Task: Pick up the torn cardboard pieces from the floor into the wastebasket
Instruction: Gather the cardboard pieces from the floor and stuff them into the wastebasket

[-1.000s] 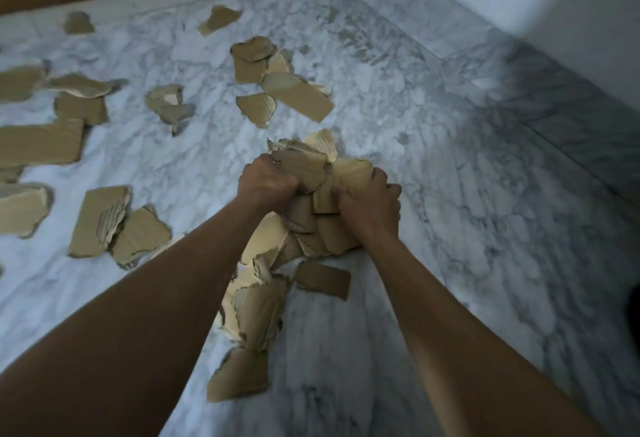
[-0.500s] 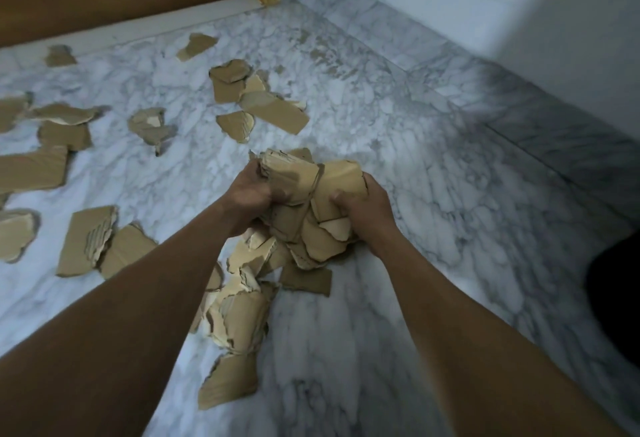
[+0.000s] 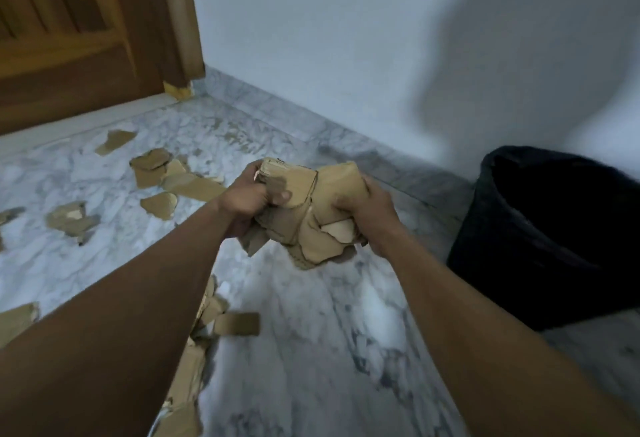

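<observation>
Grey-veined white marble floor [image 3: 311,350], torn cardboard pieces [image 3: 166,173] scattered flat to the left of the left hand [image 3: 249,197], a rectangular scrap [image 3: 237,324] and a loose heap [image 3: 187,384] nearer the person than both hands, black wastebasket [image 3: 540,246] standing right of the right hand [image 3: 367,208].

No readable text, labels, brands or numbers. Cardboard pieces [image 3: 311,215] plain brown, wastebasket [image 3: 554,246] plain black, door [image 3: 69,56] and wall [image 3: 346,38] carry no print.
</observation>
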